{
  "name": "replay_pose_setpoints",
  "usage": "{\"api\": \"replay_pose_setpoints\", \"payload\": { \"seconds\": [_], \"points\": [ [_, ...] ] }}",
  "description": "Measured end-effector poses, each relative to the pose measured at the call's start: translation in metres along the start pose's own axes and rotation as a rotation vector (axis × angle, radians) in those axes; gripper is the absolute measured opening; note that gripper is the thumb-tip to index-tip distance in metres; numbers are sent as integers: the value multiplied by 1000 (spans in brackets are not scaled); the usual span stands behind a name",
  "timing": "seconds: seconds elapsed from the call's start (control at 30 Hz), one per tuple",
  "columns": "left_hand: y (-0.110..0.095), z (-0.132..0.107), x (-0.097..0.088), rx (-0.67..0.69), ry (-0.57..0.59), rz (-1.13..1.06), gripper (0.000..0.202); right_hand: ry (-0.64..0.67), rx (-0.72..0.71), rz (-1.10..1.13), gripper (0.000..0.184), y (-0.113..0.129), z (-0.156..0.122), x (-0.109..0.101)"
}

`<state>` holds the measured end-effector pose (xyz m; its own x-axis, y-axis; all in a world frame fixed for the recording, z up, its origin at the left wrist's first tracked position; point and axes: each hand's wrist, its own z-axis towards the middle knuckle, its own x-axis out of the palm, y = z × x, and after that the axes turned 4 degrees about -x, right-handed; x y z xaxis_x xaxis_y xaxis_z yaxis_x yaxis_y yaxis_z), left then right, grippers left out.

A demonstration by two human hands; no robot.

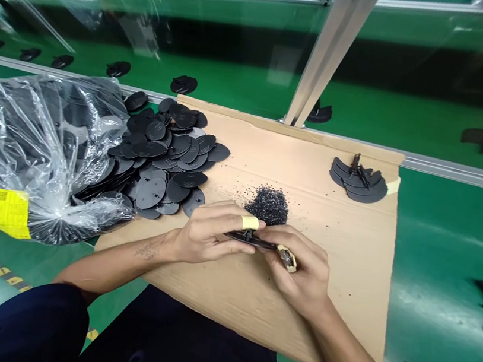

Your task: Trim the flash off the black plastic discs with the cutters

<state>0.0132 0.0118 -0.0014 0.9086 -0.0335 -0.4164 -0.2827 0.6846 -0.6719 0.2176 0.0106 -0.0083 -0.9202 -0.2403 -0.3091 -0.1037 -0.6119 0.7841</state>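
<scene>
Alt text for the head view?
Left hand and right hand hold a thin black part over cardboard, near a heap of black bits. Black discs lie piled at left beside a clear bag; fanned black pieces at right.

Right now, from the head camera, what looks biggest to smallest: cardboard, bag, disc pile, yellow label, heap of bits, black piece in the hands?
1. Cardboard
2. Bag
3. Disc pile
4. Yellow label and heap of bits: too alike to rank
5. Black piece, partly hidden by fingers
</scene>
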Motion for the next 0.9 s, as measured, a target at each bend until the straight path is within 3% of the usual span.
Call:
{"api": "replay_pose_setpoints", "payload": {
  "seconds": [0.37,0.53,0.67,0.77,0.9],
  "points": [
    [-1,0,-2,14,83,127,12,-29,-111,-65,27,1,-3,0],
    [2,-1,-1,-86,76,28,18,-48,-33,-65,20,5,2,-3],
    [5,-3,-2,-237,16,-58,19,-118,58,-137,15,4,8,-9],
    [8,-4,-2,-344,-20,-116,20,-90,92,-171,12,0,8,-10],
    [10,-3,-4,-320,27,-86,24,-31,51,-264,16,-6,4,-8]
  ]
}}
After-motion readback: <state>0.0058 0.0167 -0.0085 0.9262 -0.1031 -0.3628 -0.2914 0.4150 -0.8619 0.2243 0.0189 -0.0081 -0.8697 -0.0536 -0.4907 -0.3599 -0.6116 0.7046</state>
